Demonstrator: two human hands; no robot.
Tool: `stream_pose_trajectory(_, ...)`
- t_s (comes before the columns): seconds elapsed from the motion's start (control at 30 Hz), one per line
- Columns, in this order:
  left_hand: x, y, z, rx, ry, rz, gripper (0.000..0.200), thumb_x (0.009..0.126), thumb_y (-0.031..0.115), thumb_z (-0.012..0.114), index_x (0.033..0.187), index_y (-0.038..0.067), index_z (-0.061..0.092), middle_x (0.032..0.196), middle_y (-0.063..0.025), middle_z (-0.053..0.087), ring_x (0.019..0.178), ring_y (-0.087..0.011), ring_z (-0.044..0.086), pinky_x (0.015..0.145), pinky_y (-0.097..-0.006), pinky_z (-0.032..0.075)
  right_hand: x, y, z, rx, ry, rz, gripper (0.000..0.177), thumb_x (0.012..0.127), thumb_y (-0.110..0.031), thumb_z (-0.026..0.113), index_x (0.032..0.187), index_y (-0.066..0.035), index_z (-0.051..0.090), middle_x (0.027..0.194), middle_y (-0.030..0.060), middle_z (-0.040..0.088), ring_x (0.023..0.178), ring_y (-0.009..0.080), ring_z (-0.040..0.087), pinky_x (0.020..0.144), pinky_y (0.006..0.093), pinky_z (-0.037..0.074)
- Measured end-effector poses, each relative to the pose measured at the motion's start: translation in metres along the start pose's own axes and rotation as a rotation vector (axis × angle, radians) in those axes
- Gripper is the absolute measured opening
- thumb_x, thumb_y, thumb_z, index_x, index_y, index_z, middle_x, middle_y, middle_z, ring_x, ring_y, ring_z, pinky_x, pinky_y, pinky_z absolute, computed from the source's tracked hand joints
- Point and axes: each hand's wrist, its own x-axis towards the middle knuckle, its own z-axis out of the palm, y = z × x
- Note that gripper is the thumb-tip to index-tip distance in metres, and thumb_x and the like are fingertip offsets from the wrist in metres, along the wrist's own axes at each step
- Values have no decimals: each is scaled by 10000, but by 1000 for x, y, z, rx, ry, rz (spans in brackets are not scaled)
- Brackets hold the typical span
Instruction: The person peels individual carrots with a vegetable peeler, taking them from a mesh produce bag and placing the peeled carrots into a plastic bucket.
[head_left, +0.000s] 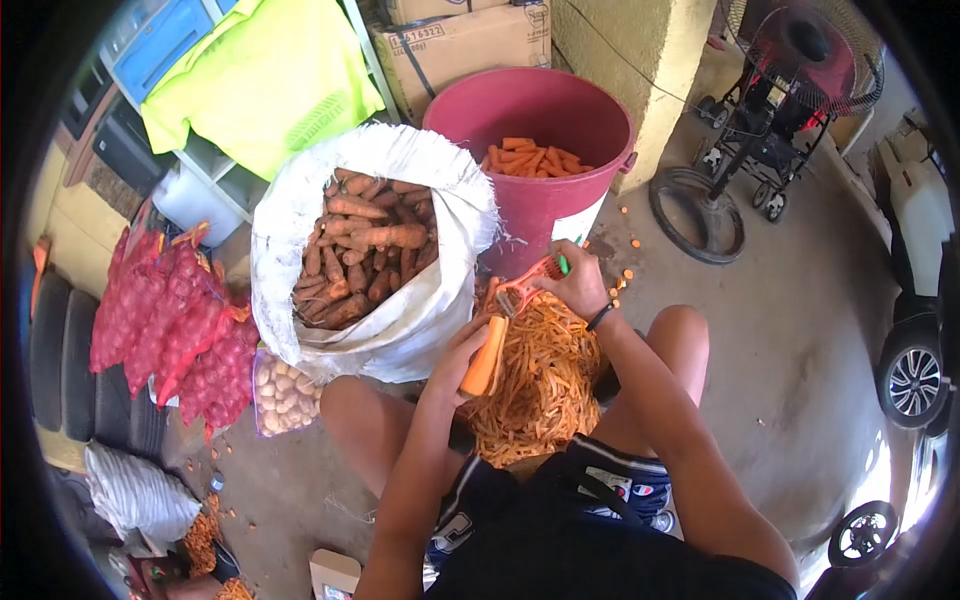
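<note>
My left hand (pixel 457 358) is wrapped round a carrot (pixel 485 358) whose visible side is smooth and bright orange. In my right hand (pixel 584 287) is a red peeler (pixel 526 287) with a bit of green at the grip, its head close to the carrot's upper end. A large heap of carrot peels (pixel 540 385) lies below both hands, between my knees. To the left, an open white sack (pixel 400 345) holds many unpeeled, soil-stained carrots (pixel 375 236). Bright peeled carrots (pixel 535 160) rest in the deep red tub (pixel 460 110) beyond my hands.
Red mesh bags of onions (pixel 165 310) and a bag of potatoes (pixel 284 393) stand left of the sack. Carrot bits (pixel 626 275) dot the floor by the tub. A standing fan (pixel 715 190) and a stroller (pixel 780 150) are at the back right; a car wheel (pixel 914 385) shows far right.
</note>
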Motion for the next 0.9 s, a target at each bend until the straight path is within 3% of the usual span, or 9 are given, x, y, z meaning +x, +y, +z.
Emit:
stream_pose_trajectory(0.07, 4, -3, -6, -61, -14, 55, 372, 1045, 264, 528, 1369, 82, 510, 940, -56, 618, 745, -140, 630, 606, -283, 560, 4, 0, -6, 38, 28, 47, 460, 693, -210, 925, 1008, -20, 650, 748, 48, 633, 686, 140, 636, 635, 304, 535)
stream_pose_trajectory(0.1, 10, -4, -11, -97, -18, 89, 373, 1046, 265, 525, 1370, 82, 509, 939, -58, 619, 745, -141, 631, 606, -281, 559, -5, -8, 2, 69, -8, 23, 488, 700, -266, 920, 1045, -26, 672, 885, 107, 701, 700, 223, 676, 650, 325, 566)
stream_pose_trajectory(0.13, 17, -5, -18, -137, -88, 99, 373, 1049, 272, 517, 1373, 88, 503, 955, -68, 617, 763, -145, 637, 608, -290, 566, -19, -22, 13, 102, -71, -72, 483, 704, -262, 918, 1046, -25, 673, 894, 111, 700, 702, 215, 677, 649, 323, 567)
stream_pose_trajectory(0.23, 17, -6, 4, -144, 162, 94, 371, 1051, 266, 511, 1371, 78, 503, 951, -67, 625, 750, -147, 643, 604, -288, 567, -27, -37, 20, 104, -203, -211, 483, 704, -263, 917, 1049, -27, 675, 913, 117, 696, 722, 202, 679, 663, 327, 568)
stream_pose_trajectory(0.27, 10, -7, -4, -87, 59, 78, 373, 1046, 262, 525, 1369, 78, 507, 983, -74, 637, 759, -146, 646, 606, -293, 567, -31, -37, 22, 94, -232, -225, 485, 703, -265, 917, 1050, -28, 675, 917, 119, 696, 730, 200, 679, 670, 329, 568)
stream_pose_trajectory(0.4, 11, -14, -9, -8, 53, 65, 384, 1033, 294, 554, 1362, 102, 504, 959, -76, 645, 729, -152, 650, 589, -298, 564, -2, -10, 0, 0, -30, 8, 482, 699, -271, 919, 1041, -39, 671, 898, 122, 687, 737, 201, 681, 666, 326, 565)
stream_pose_trajectory(0.5, 12, -6, -13, -88, -28, 73, 365, 1041, 297, 540, 1334, 82, 513, 964, -71, 644, 731, -148, 650, 600, -293, 565, -4, -6, 4, 16, 52, -39, 477, 702, -275, 918, 1032, -41, 666, 886, 121, 681, 736, 192, 685, 640, 325, 556)
stream_pose_trajectory(0.67, 11, -5, -3, -59, 75, 91, 343, 1055, 298, 510, 1327, 88, 517, 947, -85, 648, 755, -126, 635, 596, -284, 552, -32, -41, 21, 99, -244, -218, 505, 679, -288, 926, 1033, -42, 664, 894, 108, 686, 757, 215, 689, 692, 348, 575)
stream_pose_trajectory(0.9, 8, 1, -3, -37, 32, 73, 328, 1062, 270, 492, 1334, 86, 510, 904, -78, 631, 670, -146, 614, 570, -275, 538, -2, -6, 4, 1, 11, 45, 525, 669, -319, 929, 1039, -53, 669, 906, 113, 694, 740, 202, 701, 640, 351, 577)
